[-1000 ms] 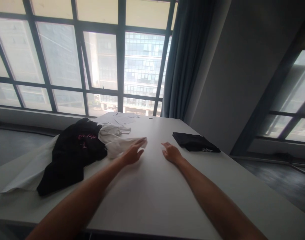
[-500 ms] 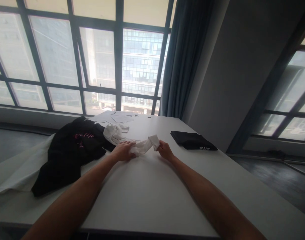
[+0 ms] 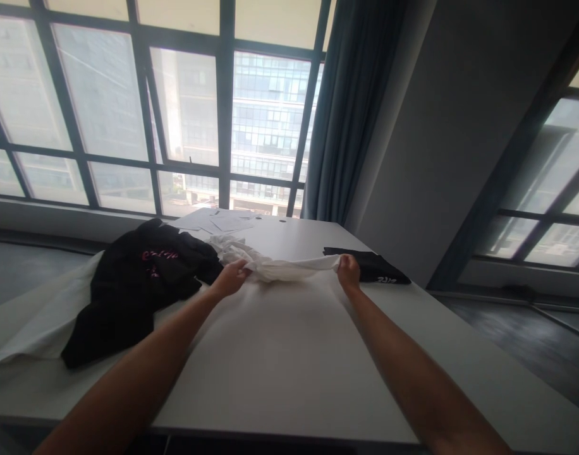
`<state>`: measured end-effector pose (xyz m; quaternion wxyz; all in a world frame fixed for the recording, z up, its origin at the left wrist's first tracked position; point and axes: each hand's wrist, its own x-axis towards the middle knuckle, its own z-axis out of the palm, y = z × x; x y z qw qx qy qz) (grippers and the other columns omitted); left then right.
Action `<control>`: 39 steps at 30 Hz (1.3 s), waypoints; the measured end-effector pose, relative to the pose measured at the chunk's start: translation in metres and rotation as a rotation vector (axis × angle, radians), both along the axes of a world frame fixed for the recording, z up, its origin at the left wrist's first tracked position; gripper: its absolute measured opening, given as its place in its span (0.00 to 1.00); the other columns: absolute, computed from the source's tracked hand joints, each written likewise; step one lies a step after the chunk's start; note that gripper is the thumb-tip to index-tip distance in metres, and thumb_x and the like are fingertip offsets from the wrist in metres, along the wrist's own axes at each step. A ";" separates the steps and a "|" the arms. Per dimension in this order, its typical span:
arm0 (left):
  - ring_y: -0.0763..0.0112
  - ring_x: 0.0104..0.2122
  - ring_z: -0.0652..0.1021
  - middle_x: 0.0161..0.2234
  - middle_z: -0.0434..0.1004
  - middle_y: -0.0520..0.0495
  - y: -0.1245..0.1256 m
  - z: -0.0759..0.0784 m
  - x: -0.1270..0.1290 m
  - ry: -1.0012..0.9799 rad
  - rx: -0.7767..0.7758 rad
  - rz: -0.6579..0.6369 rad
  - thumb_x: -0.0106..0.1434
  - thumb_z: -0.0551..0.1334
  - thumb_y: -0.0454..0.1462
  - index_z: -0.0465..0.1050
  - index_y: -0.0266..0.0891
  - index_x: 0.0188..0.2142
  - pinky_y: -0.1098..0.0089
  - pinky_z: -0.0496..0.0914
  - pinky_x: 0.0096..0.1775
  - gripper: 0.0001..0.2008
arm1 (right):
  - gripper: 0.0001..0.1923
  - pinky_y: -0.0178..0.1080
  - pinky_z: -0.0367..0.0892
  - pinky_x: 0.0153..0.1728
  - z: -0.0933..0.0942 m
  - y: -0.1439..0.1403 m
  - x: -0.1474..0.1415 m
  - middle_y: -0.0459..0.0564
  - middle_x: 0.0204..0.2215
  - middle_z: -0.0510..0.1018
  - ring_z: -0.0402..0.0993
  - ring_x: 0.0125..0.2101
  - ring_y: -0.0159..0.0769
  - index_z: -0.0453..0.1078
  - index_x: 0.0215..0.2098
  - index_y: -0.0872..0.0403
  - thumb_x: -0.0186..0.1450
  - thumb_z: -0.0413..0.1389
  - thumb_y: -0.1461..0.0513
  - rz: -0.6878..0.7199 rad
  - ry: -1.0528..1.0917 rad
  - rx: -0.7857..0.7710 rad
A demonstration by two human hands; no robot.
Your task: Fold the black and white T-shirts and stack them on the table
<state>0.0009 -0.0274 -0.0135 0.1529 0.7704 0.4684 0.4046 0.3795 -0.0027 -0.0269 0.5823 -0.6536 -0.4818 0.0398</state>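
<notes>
A white garment (image 3: 289, 268) is being drawn out into a band between the two hands, and the step in hand is judged to be the spreading of it over the bench (image 3: 280, 366). The left hand (image 3: 231, 277) is closed around the bunched cloth, knuckles up, with the rest of the fabric trailing away behind it. The right hand (image 3: 349, 270) is pinched shut on the far end of the same cloth, which is lifted slightly clear of the bench there. Both forearms are stretched forward and splayed apart, the wrists low and near the surface.

For the next move, an edge or corner would probably have to be found, since the cloth is still twisted and rope-like between the grips; an even pull would be needed so that nothing is dragged from the pile.

Just left of the left hand, a crumpled black garment with pink lettering (image 3: 142, 278) is heaped. Just beyond the right hand, a folded black garment (image 3: 375, 268) lies flat. Papers (image 3: 223, 222) lie farther off, toward the window.
</notes>
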 end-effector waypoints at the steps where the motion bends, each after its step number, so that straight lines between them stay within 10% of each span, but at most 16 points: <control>1: 0.65 0.32 0.74 0.28 0.75 0.48 -0.001 -0.001 0.006 -0.120 -0.045 -0.058 0.62 0.57 0.44 0.71 0.38 0.30 0.67 0.69 0.38 0.12 | 0.24 0.39 0.67 0.42 -0.001 0.001 -0.001 0.59 0.40 0.80 0.75 0.41 0.43 0.70 0.45 0.57 0.67 0.41 0.51 0.076 0.041 -0.010; 5: 0.70 0.28 0.73 0.26 0.71 0.50 -0.011 0.000 0.025 -0.519 -0.369 -0.319 0.56 0.62 0.52 0.68 0.36 0.30 0.68 0.69 0.35 0.20 | 0.27 0.40 0.68 0.43 -0.009 -0.002 -0.015 0.59 0.42 0.80 0.77 0.40 0.41 0.69 0.51 0.59 0.69 0.42 0.48 0.344 -0.016 -0.150; 9: 0.72 0.23 0.72 0.24 0.71 0.50 -0.021 0.006 0.023 -0.393 -0.711 -0.523 0.50 0.68 0.55 0.70 0.35 0.31 0.69 0.69 0.29 0.25 | 0.28 0.38 0.68 0.46 -0.015 -0.012 -0.035 0.56 0.44 0.80 0.76 0.43 0.39 0.71 0.54 0.56 0.59 0.61 0.51 0.490 -0.397 -0.341; 16: 0.50 0.49 0.76 0.47 0.77 0.37 -0.007 -0.002 -0.009 0.306 -0.024 0.230 0.60 0.63 0.44 0.74 0.38 0.45 0.57 0.69 0.47 0.17 | 0.11 0.34 0.67 0.37 -0.010 -0.020 -0.062 0.49 0.30 0.81 0.74 0.30 0.33 0.79 0.41 0.55 0.61 0.59 0.62 0.571 -0.654 -0.374; 19: 0.47 0.57 0.68 0.57 0.69 0.36 0.001 -0.011 -0.019 0.509 0.006 0.349 0.60 0.63 0.44 0.69 0.41 0.55 0.52 0.65 0.53 0.24 | 0.10 0.34 0.66 0.36 -0.007 -0.022 -0.064 0.49 0.30 0.82 0.75 0.31 0.34 0.80 0.38 0.55 0.61 0.58 0.63 0.602 -0.663 -0.391; 24: 0.51 0.52 0.73 0.52 0.74 0.40 0.007 -0.015 -0.019 0.582 -0.065 0.274 0.64 0.57 0.40 0.77 0.42 0.41 0.57 0.67 0.49 0.11 | 0.12 0.35 0.66 0.38 -0.005 -0.023 -0.061 0.50 0.34 0.82 0.76 0.34 0.36 0.79 0.41 0.53 0.62 0.57 0.64 0.549 -0.728 -0.428; 34: 0.62 0.36 0.77 0.35 0.78 0.45 0.008 -0.009 -0.012 0.225 0.057 0.112 0.63 0.56 0.40 0.75 0.41 0.35 0.67 0.68 0.40 0.09 | 0.16 0.39 0.64 0.45 0.003 -0.022 -0.006 0.57 0.45 0.79 0.76 0.44 0.42 0.74 0.47 0.56 0.64 0.51 0.67 -0.018 -0.797 -0.398; 39: 0.70 0.24 0.71 0.21 0.71 0.52 -0.001 -0.005 0.003 0.080 -0.122 -0.287 0.57 0.62 0.50 0.74 0.38 0.31 0.71 0.66 0.29 0.17 | 0.13 0.36 0.65 0.44 0.003 -0.022 -0.015 0.54 0.43 0.80 0.76 0.42 0.39 0.76 0.43 0.55 0.66 0.53 0.58 0.175 -0.742 -0.348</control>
